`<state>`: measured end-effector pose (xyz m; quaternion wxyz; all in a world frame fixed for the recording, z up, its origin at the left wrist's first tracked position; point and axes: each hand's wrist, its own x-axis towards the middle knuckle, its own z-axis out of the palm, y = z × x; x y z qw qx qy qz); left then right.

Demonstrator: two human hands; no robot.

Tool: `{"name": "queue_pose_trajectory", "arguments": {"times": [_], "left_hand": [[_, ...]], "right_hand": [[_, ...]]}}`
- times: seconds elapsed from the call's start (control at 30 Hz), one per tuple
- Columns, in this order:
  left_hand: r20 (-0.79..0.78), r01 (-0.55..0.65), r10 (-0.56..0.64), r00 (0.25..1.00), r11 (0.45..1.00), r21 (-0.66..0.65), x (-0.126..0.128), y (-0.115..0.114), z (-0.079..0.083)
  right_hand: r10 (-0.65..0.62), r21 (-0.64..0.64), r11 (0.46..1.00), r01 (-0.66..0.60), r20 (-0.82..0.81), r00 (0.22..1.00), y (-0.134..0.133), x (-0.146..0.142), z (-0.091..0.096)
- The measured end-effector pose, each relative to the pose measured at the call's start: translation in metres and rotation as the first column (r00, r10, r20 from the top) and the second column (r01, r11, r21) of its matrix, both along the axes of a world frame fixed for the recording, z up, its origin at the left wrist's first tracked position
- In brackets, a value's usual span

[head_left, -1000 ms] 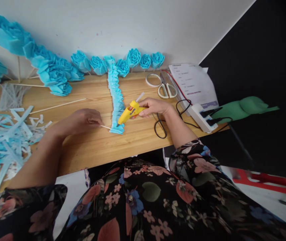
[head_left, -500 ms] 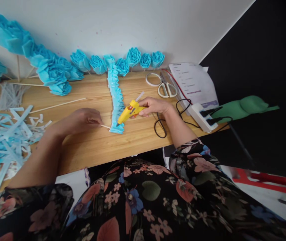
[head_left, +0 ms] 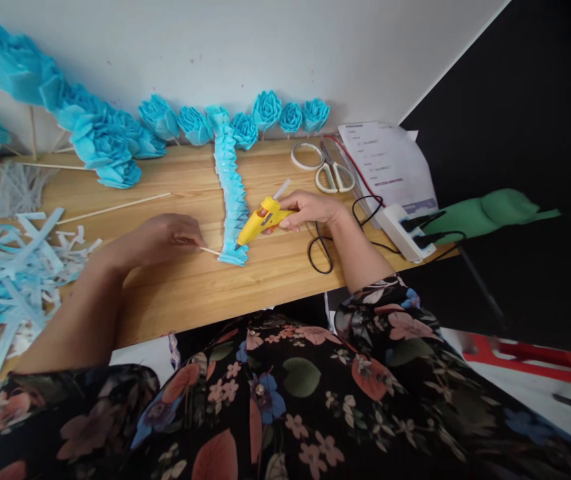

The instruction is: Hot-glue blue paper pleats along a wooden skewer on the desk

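Note:
A long ruffled strip of blue crepe paper (head_left: 232, 183) runs from the flowers at the wall down to the near part of the table. My left hand (head_left: 168, 235) is closed in a pinch on a thin wooden stick (head_left: 210, 251), whose far end meets the strip's near end. In my right hand (head_left: 310, 208) is a yellow glue gun (head_left: 257, 223), its grip wrapped by my fingers. The gun's dark nozzle points down at the strip's near end, close to the stick's tip. A clear glue stick (head_left: 282, 189) juts from the gun's back.
Blue paper flowers (head_left: 267, 111) line the wall. Paper scraps (head_left: 20, 267) and a loose stick (head_left: 115, 207) lie left. Scissors (head_left: 334, 177), a tape roll (head_left: 307, 156), printed sheets (head_left: 385, 160) and a power strip (head_left: 405, 233) with a black cable (head_left: 319, 257) are at right.
The glue gun's nozzle has shifted very slightly right along the strip's near end. My left hand keeps its pinch on the stick, nearly still.

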<state>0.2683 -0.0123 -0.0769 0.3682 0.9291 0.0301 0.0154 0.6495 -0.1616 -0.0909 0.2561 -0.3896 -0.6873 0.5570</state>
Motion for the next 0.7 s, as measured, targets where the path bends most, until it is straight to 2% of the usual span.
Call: {"name": "queue_pose_trajectory", "arguments": {"times": [0.23,0.47,0.7], "left_hand": [[0.025,0.009,-0.009,1.000,1.000,0.002,0.000,0.002,-0.003],[-0.041,-0.004,0.004,0.999,1.000,0.015,-0.001,0.002,0.001],[-0.055,-0.002,0.002,0.998,1.000,-0.004,0.001,0.003,0.001]], "right_hand": [[0.002,0.013,1.000,-0.002,0.004,1.000,0.000,0.000,-0.001],[-0.016,-0.007,1.000,0.016,-0.005,1.000,-0.002,0.004,0.002],[0.004,-0.023,1.000,-0.006,-0.123,0.992,0.001,0.012,-0.010]]}}
